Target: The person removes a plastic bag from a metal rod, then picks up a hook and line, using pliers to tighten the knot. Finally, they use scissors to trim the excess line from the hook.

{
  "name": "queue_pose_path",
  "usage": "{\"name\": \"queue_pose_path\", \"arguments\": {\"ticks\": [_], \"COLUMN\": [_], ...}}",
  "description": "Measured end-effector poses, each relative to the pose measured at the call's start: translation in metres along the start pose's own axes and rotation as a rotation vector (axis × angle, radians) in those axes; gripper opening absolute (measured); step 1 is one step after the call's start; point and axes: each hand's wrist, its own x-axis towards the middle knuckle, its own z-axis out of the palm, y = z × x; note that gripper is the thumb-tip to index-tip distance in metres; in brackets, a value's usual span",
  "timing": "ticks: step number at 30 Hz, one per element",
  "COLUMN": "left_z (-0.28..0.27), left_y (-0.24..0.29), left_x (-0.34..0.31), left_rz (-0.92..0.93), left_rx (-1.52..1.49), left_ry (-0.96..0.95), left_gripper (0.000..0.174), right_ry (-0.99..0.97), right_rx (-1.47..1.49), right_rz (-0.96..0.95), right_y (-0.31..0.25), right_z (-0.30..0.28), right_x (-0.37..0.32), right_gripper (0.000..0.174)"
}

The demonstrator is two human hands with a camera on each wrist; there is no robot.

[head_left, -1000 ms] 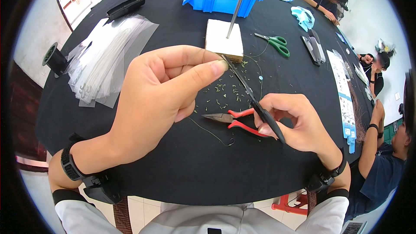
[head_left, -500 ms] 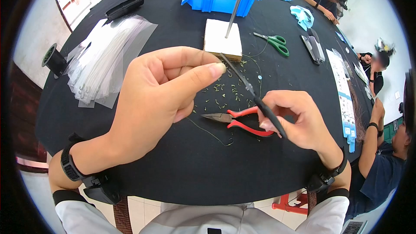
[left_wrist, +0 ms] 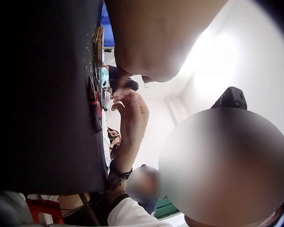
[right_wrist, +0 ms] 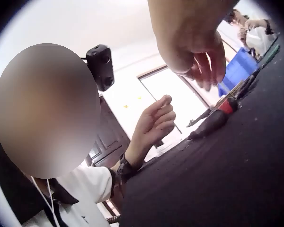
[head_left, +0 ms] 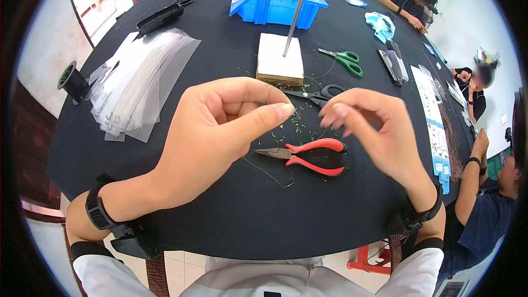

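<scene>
My left hand (head_left: 214, 126) is raised over the table, thumb and forefinger pinched together. At those fingertips a tiny curved hook (left_wrist: 146, 85) shows in the left wrist view; most of it is hidden. My right hand (head_left: 379, 126) hovers to the right with loosely bent fingers and nothing in them. Just beyond its fingertips lie black scissors (head_left: 333, 91), blades pointing left beside the white-topped block (head_left: 279, 58). Below both hands, red-handled needle-nose pliers (head_left: 319, 144) rest on the black cloth. A thin line (head_left: 267, 171) curls near their tip.
Green scissors (head_left: 349, 63) lie right of the block, from which a metal rod (head_left: 297, 14) rises. Behind stands a blue bin (head_left: 236, 8). Clear plastic sleeves (head_left: 140, 88) and a spool (head_left: 71, 80) are at left, a stapler (head_left: 393, 63) at right. Small green clippings dot the cloth.
My right hand has let go of the black scissors, which now lie on the table by the block, and has drawn back a little. The left hand keeps its pinch, slightly lower in view.
</scene>
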Motion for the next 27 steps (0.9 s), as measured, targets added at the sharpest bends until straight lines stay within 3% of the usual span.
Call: {"name": "queue_pose_path", "arguments": {"ticks": [1,3,10,13,19,22,24,26,27], "left_z": [0.000,-0.001,-0.002,-0.001,-0.006,-0.012,-0.013,-0.014,-0.014], "left_y": [-0.001,-0.003,-0.001,-0.001,0.002,0.011,0.033,0.035,0.025], "left_x": [0.000,0.000,-0.003,-0.002,0.003,0.003,0.001,-0.001,-0.003], "left_rz": [0.022,0.063,0.163,0.170,0.221,0.188,-0.007,0.142,0.397], "left_rx": [0.027,0.083,0.232,0.194,0.337,0.451,0.722,1.043,1.219], "left_ry": [-0.006,-0.019,-0.012,0.004,0.048,0.035,-0.016,0.040,0.122], "left_gripper": [0.015,0.015,0.014,0.017,0.024,0.025,0.020,0.017,0.016], "right_ry": [-0.010,-0.149,-0.191,-0.149,-0.011,-0.062,-0.077,-0.080,-0.084], "right_rx": [0.290,0.529,0.721,0.670,-0.087,-0.134,-0.153,-0.172,-0.179], "right_rz": [0.015,0.128,0.103,0.127,-0.250,-0.280,-0.306,-0.312,-0.313], "right_y": [-0.005,-0.019,-0.010,-0.007,-0.004,-0.005,-0.002,-0.002,-0.001], "right_z": [0.013,0.021,0.028,0.025,0.031,0.031,0.033,0.034,0.035], "right_x": [0.000,0.005,0.014,0.011,-0.006,-0.011,-0.013,-0.012,-0.012], "right_gripper": [0.019,0.022,0.019,0.015,0.003,0.007,0.008,0.008,0.007]}}
